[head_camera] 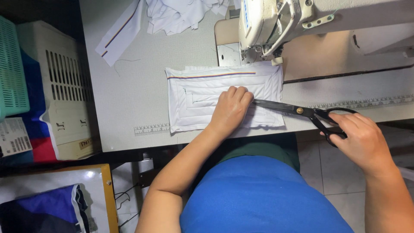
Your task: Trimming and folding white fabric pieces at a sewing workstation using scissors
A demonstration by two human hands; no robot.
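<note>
A white rectangular fabric piece (194, 99) with a thin rainbow stripe along its far edge lies flat on the grey sewing table (129, 95). My left hand (230, 108) rests curled on the fabric near its front right part, fingers pressing a fold. My right hand (360, 138) grips the handles of large black scissors (297, 111). The blades point left, their tip touching my left hand's fingers over the fabric.
A cream sewing machine (280, 21) stands at the back right. A pile of white fabric pieces (181, 15) and a striped strip (118, 32) lie at the back. Plastic crates (64, 82) stand left of the table. A ruler strip (151, 129) runs along the front edge.
</note>
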